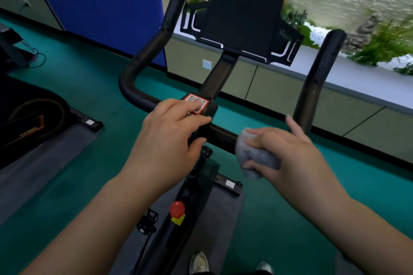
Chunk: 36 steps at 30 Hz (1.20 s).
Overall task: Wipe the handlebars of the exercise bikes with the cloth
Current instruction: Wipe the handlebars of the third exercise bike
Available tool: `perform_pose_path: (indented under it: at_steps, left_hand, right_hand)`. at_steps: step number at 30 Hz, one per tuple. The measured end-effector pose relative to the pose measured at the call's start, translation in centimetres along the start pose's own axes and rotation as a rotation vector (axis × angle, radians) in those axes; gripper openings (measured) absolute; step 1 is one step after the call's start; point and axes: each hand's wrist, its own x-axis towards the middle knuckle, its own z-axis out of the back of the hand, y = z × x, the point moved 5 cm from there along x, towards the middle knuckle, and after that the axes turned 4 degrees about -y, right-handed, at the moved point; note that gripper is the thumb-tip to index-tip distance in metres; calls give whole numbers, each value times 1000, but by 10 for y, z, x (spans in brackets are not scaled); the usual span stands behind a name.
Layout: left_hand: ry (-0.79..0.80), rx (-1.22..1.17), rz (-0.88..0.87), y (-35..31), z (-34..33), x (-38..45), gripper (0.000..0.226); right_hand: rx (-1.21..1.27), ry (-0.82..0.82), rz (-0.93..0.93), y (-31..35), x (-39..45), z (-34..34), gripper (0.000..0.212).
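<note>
Cloth, grey and bunched, sits closed in my right hand, pressed on the handlebars crossbar. Just left of that grip, my left hand wraps the bar's centre clamp. Beyond both, the black console stands.

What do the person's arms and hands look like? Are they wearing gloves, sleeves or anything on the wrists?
Both forearms are bare as far as the view reaches: no sleeves show. The left hand and the right hand wear no gloves, and no watch, bracelet or ring is visible. The fingernails look short and unpainted.
</note>
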Motion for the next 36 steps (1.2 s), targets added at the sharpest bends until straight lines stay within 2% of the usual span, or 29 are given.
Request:
perform_pose_path:
  at_steps: [4,9,13,17,20,23,27,32,34,36]
  left_hand:
    - [18,14,-23,-11,-7,3,37]
    - [70,25,-95,-28,-14,9,31]
    - [66,12,-104,-35,-17,15,29]
    - [43,-11,-100,-41,-19,18,26]
    - [94,-24,-126,-49,-23,19,27]
    - [179,-32,-177,-55,-29,19,33]
    - [225,-44,-172,-56,-30,19,39]
    - [261,-56,-148,-66,-33,21,43]
    - [281,-64,-133,-70,-36,19,41]
    - [274,-65,-130,-74,-38,19,41]
  right_hand:
    - [-26,-53,-16,-12,-13,12,29]
    - [60,-37,88,6,11,-15,28]
    - [110,-5,82,-22,-7,8,25]
    - [81,-104,52,-57,-22,36,21]
    - [137,-105,86,-48,-20,25,21]
    - [165,-33,172,-30,-22,4,19]
    - [142,-34,215,-48,-23,19,22]
    - [14,-204,40,-107,-23,52,22]
    - [69,-231,-8,-112,-26,50,26]
    - [135,-257,27,-99,-29,40,29]
